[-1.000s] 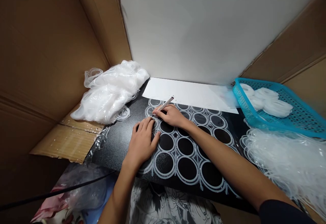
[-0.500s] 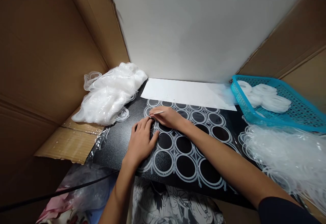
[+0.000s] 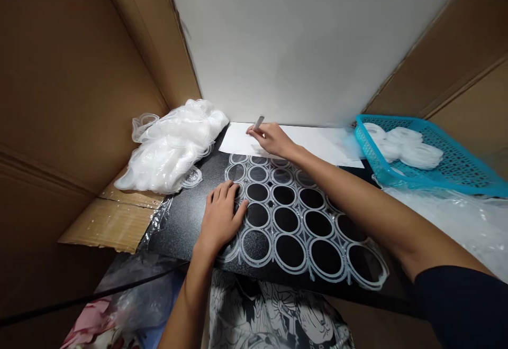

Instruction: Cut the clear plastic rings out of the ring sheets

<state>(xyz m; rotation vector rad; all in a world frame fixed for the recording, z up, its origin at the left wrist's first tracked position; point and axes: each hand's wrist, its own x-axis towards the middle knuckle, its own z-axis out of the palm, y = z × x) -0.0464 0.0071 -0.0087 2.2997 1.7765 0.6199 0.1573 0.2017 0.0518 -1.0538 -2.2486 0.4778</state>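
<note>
Sheet of pale rings lies flat on the black surface. Left hand rests on its left edge, fingers half bent, apparently gripping nothing. Right hand, closed around a pen-like tool, is beyond the sheet, over white paper. This step seems tool work at the paper; touching the rings next would need a steady left hand.

You can read no text, label, brand, number or sign on or around the black speckled table.
</note>
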